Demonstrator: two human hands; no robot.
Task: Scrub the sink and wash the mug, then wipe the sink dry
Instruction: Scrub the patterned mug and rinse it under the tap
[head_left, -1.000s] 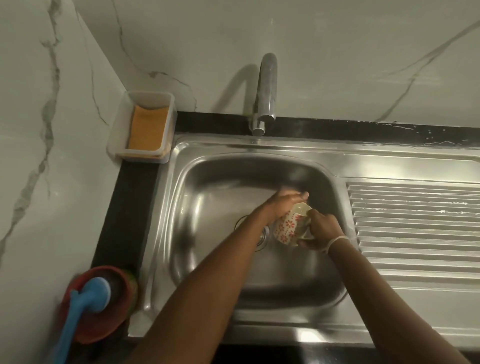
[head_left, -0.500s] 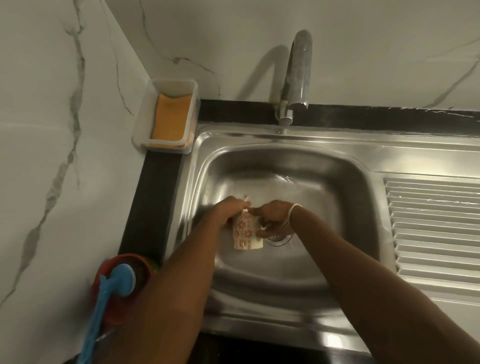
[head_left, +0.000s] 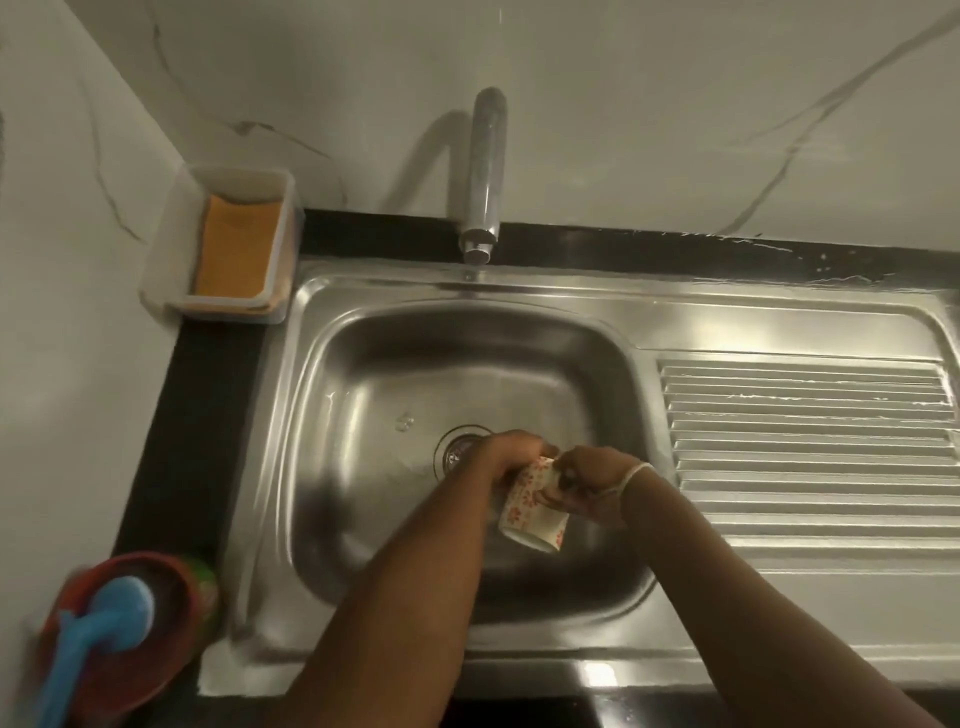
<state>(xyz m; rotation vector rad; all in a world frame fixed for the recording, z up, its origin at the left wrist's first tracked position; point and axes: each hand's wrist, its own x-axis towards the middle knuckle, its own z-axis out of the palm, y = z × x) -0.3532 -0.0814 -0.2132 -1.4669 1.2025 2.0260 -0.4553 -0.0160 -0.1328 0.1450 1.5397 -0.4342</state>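
Mug (head_left: 532, 506), flowered, now hangs mouth-down over the sink (head_left: 467, 374) basin, at three o'clock from the drain; half a second ago it was left of it. Left hand (head_left: 506, 460) and right hand (head_left: 584, 486) grip it, probably rinsing.

Both hands, left hand (head_left: 501, 460) and right hand (head_left: 592, 480), grip mug (head_left: 535, 506) low over sink (head_left: 363, 364) basin. Basin floor bare left of grip, drain (head_left: 460, 447) just behind left hand. Tap (head_left: 485, 176) spout overhangs rim well behind grip. Ribbed drainboard (head_left: 810, 441) open right of grip. Sponge tray (head_left: 228, 249) far back-left; red bowl (head_left: 156, 623) with blue brush (head_left: 104, 623) near-left, outside basin.
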